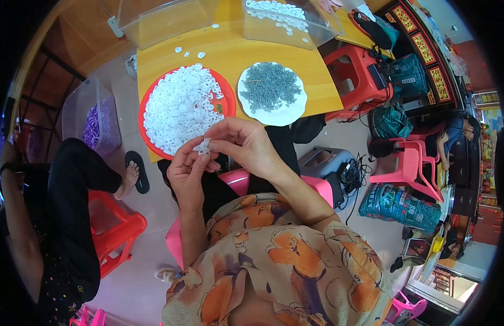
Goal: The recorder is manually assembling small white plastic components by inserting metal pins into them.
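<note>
White plastic sits right at the fingertips: from my end I watch one small white plastic piece (pixel 202 146) pinched by the left hand (pixel 186 171) and the right hand (pixel 245 145), the thumb and fingers of each clamped on it; I cannot tell whether it is a single part or several joined. Just beyond the fingers and to their left, I have a round red plastic tray (pixel 228 102) heaped with small white ring-shaped plastic bits (pixel 178 108). Beyond and to the right of them lies a white scalloped-edge plate (pixel 284 115) bearing a pile of thin grey-green pins (pixel 271 87). Both rest on a yellow wooden table (pixel 224 49). Farther beyond the fingertips I make out a clear rectangular plastic bin (pixel 263 33) with more white bits. Well to their left, a clear plastic tub (pixel 77 106) holds purple pieces (pixel 94 127); well to their right stands a red plastic stool (pixel 356 62).
</note>
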`<state>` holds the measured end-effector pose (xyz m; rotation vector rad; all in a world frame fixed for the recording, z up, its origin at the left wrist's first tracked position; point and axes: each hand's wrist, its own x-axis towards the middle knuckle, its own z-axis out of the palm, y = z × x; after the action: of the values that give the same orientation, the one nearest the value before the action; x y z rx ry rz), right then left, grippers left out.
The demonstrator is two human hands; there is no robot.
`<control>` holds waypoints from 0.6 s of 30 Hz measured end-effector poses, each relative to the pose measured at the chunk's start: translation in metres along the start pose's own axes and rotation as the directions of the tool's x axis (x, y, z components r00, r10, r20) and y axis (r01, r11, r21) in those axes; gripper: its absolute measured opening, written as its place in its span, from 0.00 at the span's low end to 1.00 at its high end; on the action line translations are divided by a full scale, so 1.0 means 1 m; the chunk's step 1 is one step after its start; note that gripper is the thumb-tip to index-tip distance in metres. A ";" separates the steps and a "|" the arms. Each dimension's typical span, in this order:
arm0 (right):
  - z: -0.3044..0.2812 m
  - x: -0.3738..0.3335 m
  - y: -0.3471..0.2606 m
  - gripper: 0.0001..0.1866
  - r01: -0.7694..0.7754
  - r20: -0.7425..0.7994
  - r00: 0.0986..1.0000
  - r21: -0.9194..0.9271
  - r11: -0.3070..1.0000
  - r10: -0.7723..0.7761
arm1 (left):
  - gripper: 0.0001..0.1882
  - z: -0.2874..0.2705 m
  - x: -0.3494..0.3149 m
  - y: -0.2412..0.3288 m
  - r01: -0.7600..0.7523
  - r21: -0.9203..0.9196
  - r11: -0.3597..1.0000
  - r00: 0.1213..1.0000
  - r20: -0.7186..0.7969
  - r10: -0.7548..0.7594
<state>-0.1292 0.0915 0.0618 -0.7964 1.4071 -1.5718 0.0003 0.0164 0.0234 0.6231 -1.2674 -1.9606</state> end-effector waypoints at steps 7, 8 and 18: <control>-0.011 -0.001 -0.003 0.12 -0.095 0.114 0.990 0.122 0.988 0.081 | 0.18 -0.008 -0.002 -0.007 0.049 -0.062 0.997 0.977 0.211 -0.034; -0.012 -0.001 -0.002 0.12 -0.121 0.130 0.986 0.155 0.980 0.101 | 0.18 -0.008 -0.002 -0.007 0.031 -0.066 0.997 0.975 0.223 -0.016; -0.014 -0.001 -0.008 0.14 -0.135 0.162 0.981 0.182 0.974 0.106 | 0.15 -0.002 -0.003 0.001 -0.112 0.166 0.980 0.981 0.177 0.082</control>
<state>-0.1420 0.0986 0.0676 -0.6860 1.1527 -1.4947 0.0033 0.0175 0.0233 0.4767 -1.5585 -1.8663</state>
